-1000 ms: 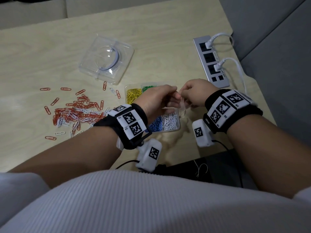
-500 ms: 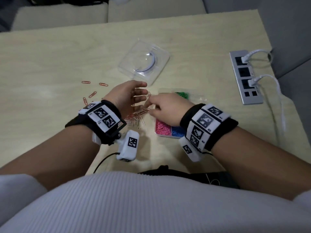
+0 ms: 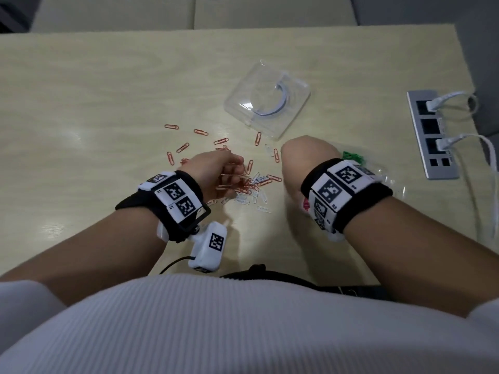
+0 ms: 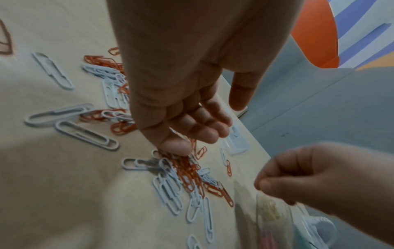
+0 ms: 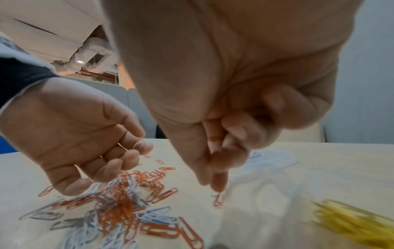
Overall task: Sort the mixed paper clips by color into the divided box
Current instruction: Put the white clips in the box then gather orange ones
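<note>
A pile of orange and white paper clips [image 3: 249, 186] lies on the table, seen close in the left wrist view as the pile [image 4: 187, 170]. My left hand [image 3: 216, 171] hangs over its left side, fingers loosely curled, thumb tip [image 4: 175, 148] touching the clips. My right hand [image 3: 305, 163] is just right of the pile, over the divided box [image 3: 383, 182], which it mostly hides. Green clips [image 3: 353, 157] and yellow clips [image 5: 349, 220] show in the box. In the right wrist view my thumb and forefinger pinch the end of one orange clip [image 5: 219, 199] on the table.
The clear lid [image 3: 267, 101] lies beyond the pile. A power strip [image 3: 432, 133] with two white cables sits at the table's right edge. Loose orange clips [image 3: 186, 147] are scattered to the upper left of the pile.
Both hands have moved left from above the box to the clip pile. The right hand has come down onto a single orange clip.
</note>
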`<action>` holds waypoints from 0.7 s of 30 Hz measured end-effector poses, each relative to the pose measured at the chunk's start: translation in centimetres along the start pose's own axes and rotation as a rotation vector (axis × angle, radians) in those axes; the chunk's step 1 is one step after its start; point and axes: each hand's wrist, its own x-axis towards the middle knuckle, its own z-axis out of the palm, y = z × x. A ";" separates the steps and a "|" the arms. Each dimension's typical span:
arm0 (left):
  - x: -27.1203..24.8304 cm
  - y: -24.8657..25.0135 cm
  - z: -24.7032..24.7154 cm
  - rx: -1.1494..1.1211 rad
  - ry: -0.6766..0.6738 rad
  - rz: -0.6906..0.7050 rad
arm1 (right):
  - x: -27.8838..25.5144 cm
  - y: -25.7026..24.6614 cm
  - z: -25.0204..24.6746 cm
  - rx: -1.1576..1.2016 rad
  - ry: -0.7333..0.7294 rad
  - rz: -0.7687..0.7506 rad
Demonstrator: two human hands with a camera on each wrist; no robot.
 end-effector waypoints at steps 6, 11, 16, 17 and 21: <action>0.3 -0.4 -1.4 0.010 -0.020 -0.055 | 3.4 -3.9 0.1 0.097 0.035 0.021; 0.7 -0.5 -2.9 0.031 -0.058 -0.075 | 6.8 -4.3 1.5 0.011 -0.053 0.115; 1.0 -0.3 -3.9 -0.012 -0.104 -0.076 | 9.7 -5.0 2.7 -0.065 -0.180 0.179; 1.1 -0.3 -4.0 -0.020 -0.104 -0.077 | 11.3 -4.4 4.0 -0.049 -0.202 0.206; 1.2 -0.2 -4.3 -0.058 -0.108 -0.070 | 8.7 -5.4 1.7 0.016 -0.135 0.184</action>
